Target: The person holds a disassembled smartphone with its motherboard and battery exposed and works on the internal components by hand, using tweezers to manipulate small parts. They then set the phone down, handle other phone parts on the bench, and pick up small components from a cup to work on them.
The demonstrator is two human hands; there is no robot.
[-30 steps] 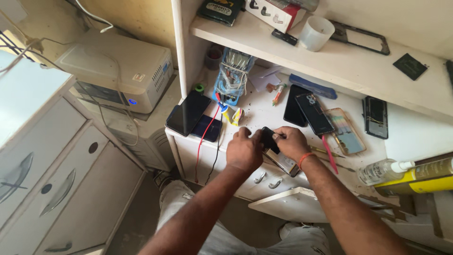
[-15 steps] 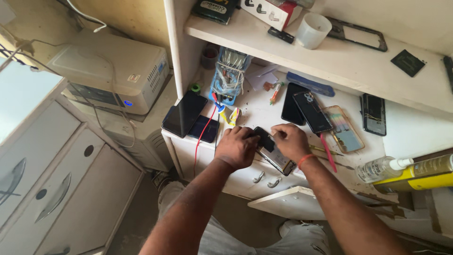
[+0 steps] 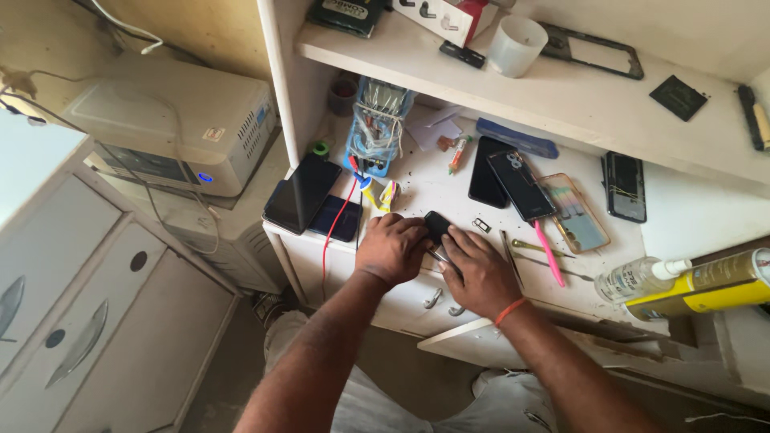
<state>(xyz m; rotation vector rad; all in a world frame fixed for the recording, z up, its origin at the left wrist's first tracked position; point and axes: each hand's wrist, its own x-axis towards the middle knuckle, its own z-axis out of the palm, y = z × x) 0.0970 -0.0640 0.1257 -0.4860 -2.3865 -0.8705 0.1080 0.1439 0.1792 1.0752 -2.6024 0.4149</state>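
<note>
Setting: Cluttered white repair surface (image 3: 417,192) is sitting under a white shelf (image 3: 561,88), with a white box-shaped machine (image 3: 172,132) glowing a blue light off to the left and grey cabinet doors below it.
Left hand: left hand (image 3: 391,248) is curling over the near edge of the surface, its grip closing on the left end of a small black device (image 3: 437,224).
Right hand: right hand (image 3: 480,273), an orange band at the wrist, is pressing on the same small black device from the right; its grip is narrow, fingertips pinching the device, and a thin metal tool seems to be poking out beneath, though this is too small to be sure.
Device: it is lying at the front edge of the surface, between both hands and touching both.
Nearby: a red wire (image 3: 337,220) is trailing down just left of the left hand; two dark phones (image 3: 301,192) are resting at the surface's left corner; more phones (image 3: 513,183) are lying face down behind the hands, beside a pink tool (image 3: 549,252) and metal tweezers (image 3: 553,265).
Right edge: a clear bottle (image 3: 642,277) and a yellow tube (image 3: 706,285) are lying on their sides.
Progress: judging by the hands, work on the device is in mid-course; whether it is opened or shut cannot be told.
</note>
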